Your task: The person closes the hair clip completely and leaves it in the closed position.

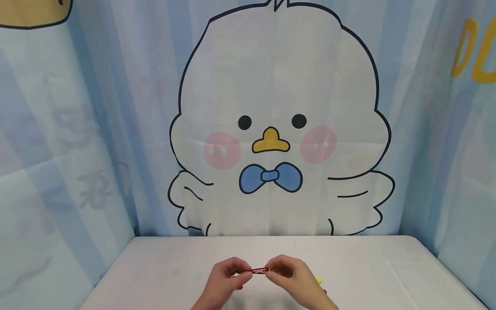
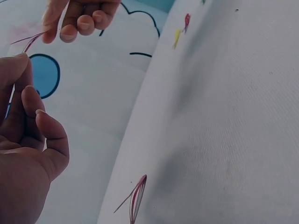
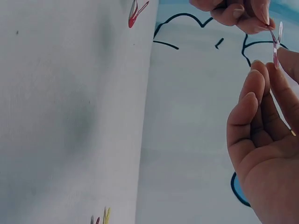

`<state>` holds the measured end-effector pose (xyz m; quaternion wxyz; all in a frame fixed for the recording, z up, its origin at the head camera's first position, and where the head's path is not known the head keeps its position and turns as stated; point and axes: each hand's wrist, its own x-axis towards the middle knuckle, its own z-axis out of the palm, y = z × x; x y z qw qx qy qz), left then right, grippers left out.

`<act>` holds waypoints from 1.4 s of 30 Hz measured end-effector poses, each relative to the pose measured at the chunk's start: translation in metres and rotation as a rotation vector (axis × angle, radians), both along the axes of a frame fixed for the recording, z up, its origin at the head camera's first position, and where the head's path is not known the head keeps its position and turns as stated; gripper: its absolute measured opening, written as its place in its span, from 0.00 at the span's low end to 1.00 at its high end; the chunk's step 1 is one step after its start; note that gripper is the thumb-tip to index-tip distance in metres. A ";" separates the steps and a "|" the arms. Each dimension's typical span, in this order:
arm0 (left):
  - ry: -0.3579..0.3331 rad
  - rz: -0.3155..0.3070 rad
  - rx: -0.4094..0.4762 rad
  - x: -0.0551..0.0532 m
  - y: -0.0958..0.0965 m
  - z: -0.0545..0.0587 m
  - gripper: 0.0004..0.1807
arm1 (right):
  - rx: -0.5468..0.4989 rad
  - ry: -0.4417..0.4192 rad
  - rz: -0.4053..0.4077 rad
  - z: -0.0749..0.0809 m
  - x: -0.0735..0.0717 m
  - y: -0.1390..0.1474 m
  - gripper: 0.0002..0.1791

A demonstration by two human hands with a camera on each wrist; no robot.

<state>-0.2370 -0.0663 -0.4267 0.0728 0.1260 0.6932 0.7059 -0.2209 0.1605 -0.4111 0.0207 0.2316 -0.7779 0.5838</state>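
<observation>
A red snap hair clip (image 1: pixel 260 271) is held up between both hands over the white table. My left hand (image 1: pixel 224 280) pinches one end with thumb and forefinger, and my right hand (image 1: pixel 296 282) pinches the other. In the left wrist view the two arms of the held clip (image 2: pixel 32 42) stand apart. The right wrist view shows the clip (image 3: pixel 275 53) side-on between the fingertips of both hands. Another red clip (image 2: pixel 138 198), sprung apart, lies on the table by my left hand.
Beyond my right hand lie a yellow clip (image 2: pixel 177 38) and a red clip (image 2: pixel 187 21), with a dark one partly cut off at the frame's top. A curtain (image 1: pixel 271 206) printed with a white chick hangs behind the white table (image 1: pixel 174 254).
</observation>
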 end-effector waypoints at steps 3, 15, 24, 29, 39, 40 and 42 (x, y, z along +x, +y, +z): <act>0.002 0.008 0.015 0.001 0.004 -0.001 0.13 | -0.018 -0.037 -0.002 0.001 0.000 -0.003 0.07; -0.016 0.021 0.069 0.002 0.010 -0.009 0.16 | -0.038 -0.074 -0.054 0.001 -0.001 -0.005 0.08; 0.020 0.111 0.021 0.006 0.015 -0.007 0.15 | -0.050 -0.104 -0.066 0.001 -0.002 -0.008 0.07; 0.037 0.170 -0.039 0.007 0.017 -0.007 0.11 | -0.028 -0.104 -0.107 0.000 -0.002 -0.011 0.06; 0.016 0.275 -0.105 0.007 0.023 -0.010 0.08 | 0.002 -0.106 -0.172 -0.003 0.000 -0.019 0.05; 0.015 0.285 -0.112 0.007 0.023 -0.011 0.07 | 0.003 -0.109 -0.176 -0.004 0.000 -0.019 0.05; 0.013 0.304 -0.123 0.007 0.025 -0.012 0.07 | 0.011 -0.107 -0.183 -0.006 0.001 -0.020 0.05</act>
